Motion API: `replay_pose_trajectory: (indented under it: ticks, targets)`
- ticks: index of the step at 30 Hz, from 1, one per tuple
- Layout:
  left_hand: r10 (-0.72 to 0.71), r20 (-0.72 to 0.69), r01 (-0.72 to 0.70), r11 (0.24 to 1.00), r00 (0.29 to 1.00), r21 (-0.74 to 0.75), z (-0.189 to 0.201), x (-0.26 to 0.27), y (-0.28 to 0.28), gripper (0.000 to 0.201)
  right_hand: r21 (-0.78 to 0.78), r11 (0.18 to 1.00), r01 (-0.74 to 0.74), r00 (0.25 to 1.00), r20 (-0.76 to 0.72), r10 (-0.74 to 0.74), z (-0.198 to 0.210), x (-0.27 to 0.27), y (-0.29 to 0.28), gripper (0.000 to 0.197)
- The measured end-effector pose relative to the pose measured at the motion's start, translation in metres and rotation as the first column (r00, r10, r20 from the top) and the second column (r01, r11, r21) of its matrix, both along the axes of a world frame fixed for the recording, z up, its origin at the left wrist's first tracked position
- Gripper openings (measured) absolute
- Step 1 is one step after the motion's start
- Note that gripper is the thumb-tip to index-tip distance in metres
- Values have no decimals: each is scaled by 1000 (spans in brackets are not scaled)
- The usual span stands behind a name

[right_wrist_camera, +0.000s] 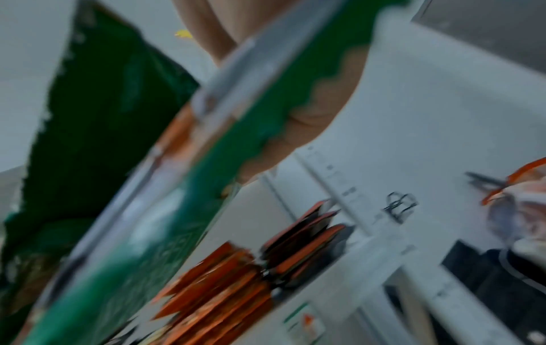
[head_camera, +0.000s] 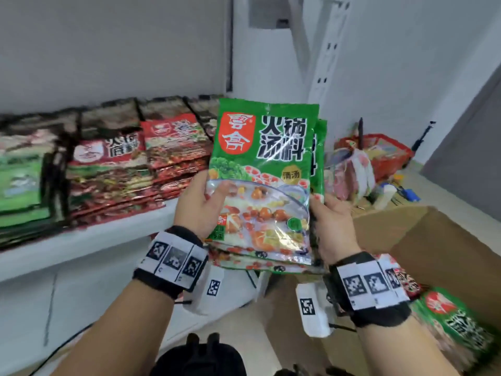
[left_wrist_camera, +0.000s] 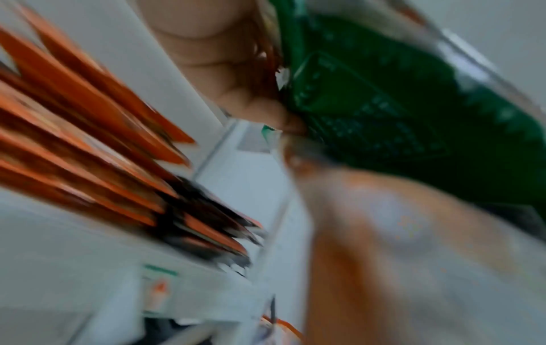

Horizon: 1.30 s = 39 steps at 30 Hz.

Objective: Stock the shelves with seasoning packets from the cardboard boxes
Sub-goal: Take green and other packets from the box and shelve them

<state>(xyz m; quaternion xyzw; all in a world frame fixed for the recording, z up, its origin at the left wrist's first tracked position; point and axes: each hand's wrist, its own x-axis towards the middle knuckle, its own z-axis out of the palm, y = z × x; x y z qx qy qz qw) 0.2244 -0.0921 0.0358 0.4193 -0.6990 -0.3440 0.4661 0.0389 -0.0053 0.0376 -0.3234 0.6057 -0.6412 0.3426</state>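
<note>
I hold a small stack of green seasoning packets (head_camera: pixel 264 164) upright in front of me, above the shelf's right end. My left hand (head_camera: pixel 202 206) grips the stack's left edge, thumb across the front. My right hand (head_camera: pixel 332 226) grips the right edge from behind. Both wrist views are blurred: the left shows the packets' dark green back (left_wrist_camera: pixel 369 105) beside my fingers (left_wrist_camera: pixel 260 109), the right shows the stack edge-on (right_wrist_camera: pixel 207 140). An open cardboard box (head_camera: pixel 444 240) at lower right holds more green packets (head_camera: pixel 450 318). Red packets (head_camera: pixel 173 150) and green ones (head_camera: pixel 21 183) lie stacked on the white shelf (head_camera: pixel 95 240).
A slotted white shelf upright (head_camera: pixel 328 58) rises behind the held stack. A red basket (head_camera: pixel 379 150) with mixed goods and small bottles sits on the floor at right. A dark object (head_camera: pixel 200 356) is at the bottom centre.
</note>
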Motion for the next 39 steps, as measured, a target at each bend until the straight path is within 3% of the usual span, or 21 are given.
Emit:
replay_pose_trajectory:
  ticks: [5, 10, 13, 17, 21, 23, 24, 28, 29, 32, 36, 39]
  targets:
    - [269, -39, -271, 961, 962, -59, 0, 147, 13, 2, -38, 970, -239, 971, -7, 239, 11, 133, -27, 23]
    - [519, -99, -526, 848, 849, -63, 7, 315, 42, 20, -60, 880, -471, 882, -29, 470, 15, 297, -48, 21]
    - [605, -148, -616, 787, 782, -40, 10, 402, 61, 6, -52, 829, -556, 831, -27, 555, 9, 389, -55, 22]
    - [703, -154, -701, 709, 694, 74, 0, 484, 71, 2, 21, 789, -614, 789, 27, 614, -4, 478, -67, 23]
    - [749, -115, -717, 660, 653, 224, -16, 532, 57, 14, 114, 793, -599, 801, 98, 591, -14, 528, -87, 27]
    - [749, -66, -710, 649, 659, 271, -21, 548, 42, 8, 159, 811, -563, 826, 70, 560, -17, 544, -104, 37]
    - [748, -33, -708, 641, 663, 295, -22, 555, 34, 2, 181, 813, -554, 831, 57, 554, -19, 551, -113, 36]
    - [727, 92, -708, 620, 680, 337, -27, 573, -1, 8, 291, 793, -535, 826, -16, 563, -24, 569, -155, 12]
    - [714, 116, -700, 619, 691, 356, -28, 577, -10, 11, 316, 787, -530, 822, -37, 569, -26, 573, -164, 2]
    - [665, 184, -671, 615, 724, 415, -35, 585, -31, 28, 386, 767, -512, 809, -84, 582, -35, 581, -183, 13]
    - [574, 194, -586, 649, 796, 485, -46, 581, -47, 32, 421, 808, -413, 825, -203, 527, -46, 574, -194, 42]
    - [452, 123, -430, 680, 884, 594, -50, 578, -60, 38, 385, 846, -369, 866, -187, 463, -45, 568, -194, 33]
